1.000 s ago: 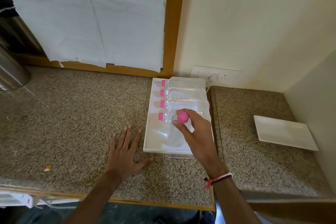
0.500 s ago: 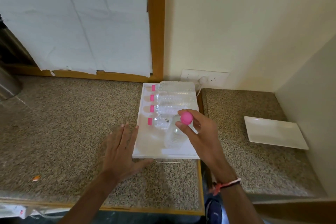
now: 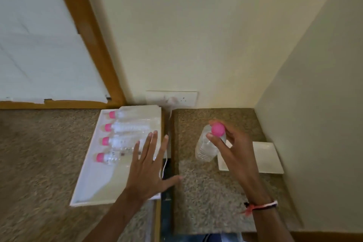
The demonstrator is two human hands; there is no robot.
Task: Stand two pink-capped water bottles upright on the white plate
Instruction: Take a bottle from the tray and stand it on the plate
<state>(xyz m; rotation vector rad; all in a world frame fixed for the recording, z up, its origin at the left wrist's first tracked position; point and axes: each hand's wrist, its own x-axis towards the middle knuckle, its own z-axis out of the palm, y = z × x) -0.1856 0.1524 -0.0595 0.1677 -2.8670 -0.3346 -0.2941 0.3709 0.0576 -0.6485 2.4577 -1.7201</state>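
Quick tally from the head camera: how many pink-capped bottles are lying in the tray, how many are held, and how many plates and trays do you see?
Bottles lying in the white tray: 4
Bottles held by the right hand: 1
White plates: 1
White trays: 1
Total: 7

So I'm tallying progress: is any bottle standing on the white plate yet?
No: the white plate holds no bottle, and the right hand carries one bottle by its pink cap beside it.
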